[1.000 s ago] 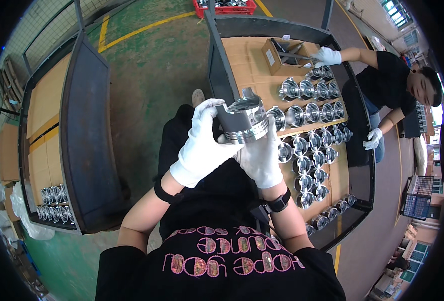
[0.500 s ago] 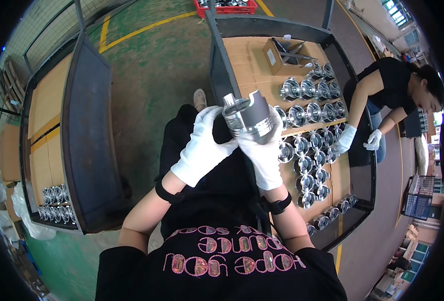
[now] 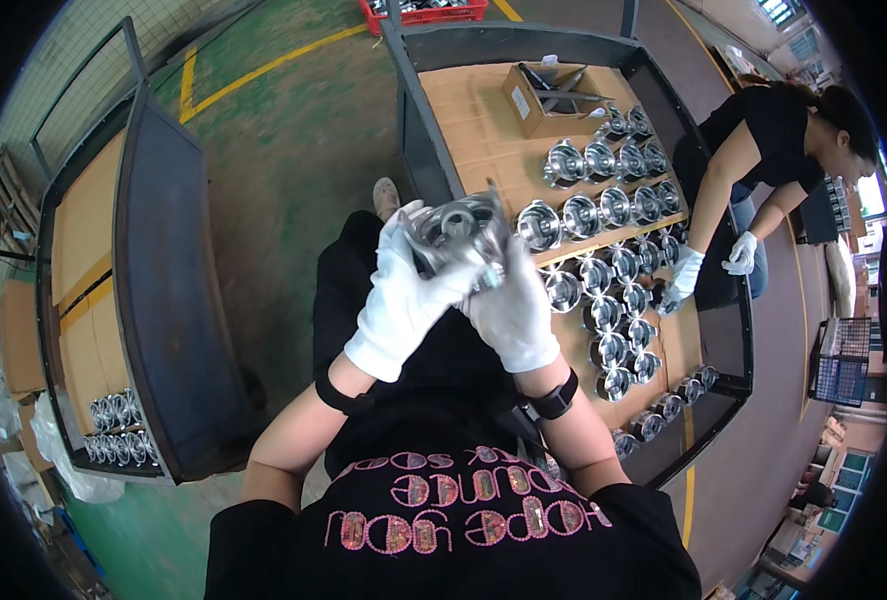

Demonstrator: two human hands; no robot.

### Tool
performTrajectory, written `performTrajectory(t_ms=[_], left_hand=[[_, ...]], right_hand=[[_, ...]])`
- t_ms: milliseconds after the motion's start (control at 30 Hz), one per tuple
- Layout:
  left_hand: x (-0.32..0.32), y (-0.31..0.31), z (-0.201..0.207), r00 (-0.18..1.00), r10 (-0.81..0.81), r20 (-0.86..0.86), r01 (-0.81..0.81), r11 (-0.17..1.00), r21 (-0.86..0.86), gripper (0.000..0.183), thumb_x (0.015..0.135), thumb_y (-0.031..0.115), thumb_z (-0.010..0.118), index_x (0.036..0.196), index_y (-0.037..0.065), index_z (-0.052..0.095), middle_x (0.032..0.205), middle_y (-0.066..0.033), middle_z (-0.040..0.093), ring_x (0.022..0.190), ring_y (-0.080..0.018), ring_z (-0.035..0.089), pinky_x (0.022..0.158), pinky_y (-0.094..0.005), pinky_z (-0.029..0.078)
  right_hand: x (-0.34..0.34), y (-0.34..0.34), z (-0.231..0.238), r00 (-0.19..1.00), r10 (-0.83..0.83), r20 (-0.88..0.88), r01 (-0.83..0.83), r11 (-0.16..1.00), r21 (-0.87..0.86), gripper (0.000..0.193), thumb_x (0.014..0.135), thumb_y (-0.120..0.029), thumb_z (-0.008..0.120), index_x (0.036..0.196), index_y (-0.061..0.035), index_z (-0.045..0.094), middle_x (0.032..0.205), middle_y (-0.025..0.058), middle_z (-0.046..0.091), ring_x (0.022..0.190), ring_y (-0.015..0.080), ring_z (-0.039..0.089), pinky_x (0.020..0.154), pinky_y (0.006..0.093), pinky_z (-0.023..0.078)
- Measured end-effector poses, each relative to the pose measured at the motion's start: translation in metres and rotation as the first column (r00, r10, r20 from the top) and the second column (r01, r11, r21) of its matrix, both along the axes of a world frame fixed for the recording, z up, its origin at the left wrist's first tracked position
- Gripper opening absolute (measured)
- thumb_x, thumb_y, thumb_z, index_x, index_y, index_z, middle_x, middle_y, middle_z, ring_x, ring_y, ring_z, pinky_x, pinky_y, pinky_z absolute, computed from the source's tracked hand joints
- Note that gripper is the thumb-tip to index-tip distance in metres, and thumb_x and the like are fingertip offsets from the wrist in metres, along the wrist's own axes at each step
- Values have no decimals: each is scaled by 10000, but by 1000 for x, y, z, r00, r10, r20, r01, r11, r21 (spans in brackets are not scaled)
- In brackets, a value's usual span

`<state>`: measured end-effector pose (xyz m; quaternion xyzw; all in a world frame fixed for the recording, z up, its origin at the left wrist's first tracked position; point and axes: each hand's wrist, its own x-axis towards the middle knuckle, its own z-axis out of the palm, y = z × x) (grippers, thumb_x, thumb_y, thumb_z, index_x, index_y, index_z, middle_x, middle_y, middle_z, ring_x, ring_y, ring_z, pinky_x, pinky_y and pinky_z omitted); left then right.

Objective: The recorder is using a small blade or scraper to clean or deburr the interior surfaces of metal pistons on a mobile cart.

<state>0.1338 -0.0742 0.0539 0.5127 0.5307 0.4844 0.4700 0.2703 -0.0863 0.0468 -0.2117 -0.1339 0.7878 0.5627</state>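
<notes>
Between my two white-gloved hands is a shiny metal piston [image 3: 455,225], blurred by motion, its hollow inner side with the pin bosses turned toward me. My left hand [image 3: 403,300] grips it from the left, fingers behind and thumb in front. Around its right and lower side my right hand [image 3: 511,312] is closed; some of those fingers are hidden. The piston is held in the air near the left edge of the right-hand cart, where more pistons [image 3: 580,216] stand in rows, hollow side up.
The dark-framed cart [image 3: 523,45] is lined with cardboard and carries an open carton [image 3: 553,115] of tools. Across it a co-worker's gloved hand [image 3: 683,278] touches the pistons. To my left stands another cart [image 3: 168,290] with several pistons. A red crate [image 3: 428,14] lies beyond.
The piston has turned in my hands, from its dark skirt showing to its hollow side showing, and moved slightly left. My left hand has come in closer around it.
</notes>
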Motion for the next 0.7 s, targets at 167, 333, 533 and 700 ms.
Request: performTrajectory(t_ms=[167, 333, 533, 700], left_hand=[[-2, -6, 1, 929, -52, -367, 277, 756, 594, 995, 508, 158, 900, 1342, 55, 368, 1363, -178, 421, 1335, -355, 351, 1083, -454, 360], [-4, -5, 2, 918, -61, -393, 306, 739, 600, 1002, 524, 178, 904, 1352, 42, 356, 1376, -189, 402, 1325, -340, 379, 1083, -436, 365], [5, -1, 3, 987, -153, 57, 149, 987, 60, 1104, 545, 214, 918, 1391, -25, 250, 1297, -160, 497, 1198, -218, 515, 1029, -337, 421], [-3, -6, 4, 931, -60, -360, 282, 745, 604, 923, 511, 196, 916, 1293, 30, 457, 1390, -211, 380, 1317, -370, 377, 1079, -434, 359]], right_hand=[[7, 7, 19, 1000, -11, 24, 11, 1000, 20, 592, 990, -466, 394, 1413, -52, 367, 1300, 176, 527, 1184, 264, 523, 1024, 405, 419], [8, 5, 24, 980, -36, 198, 25, 998, 60, 558, 998, -451, 376, 1405, -69, 380, 1304, 173, 526, 1188, 260, 518, 1029, 399, 407], [1, 1, 20, 998, 40, -42, -46, 988, -149, 507, 994, -482, 366, 1346, -127, 453, 1286, 74, 546, 1188, 217, 513, 1018, 381, 402], [3, 5, 22, 997, 35, -66, -40, 997, -69, 677, 968, -512, 413, 1464, -67, 289, 1384, 163, 466, 1221, 250, 496, 1041, 398, 402]])
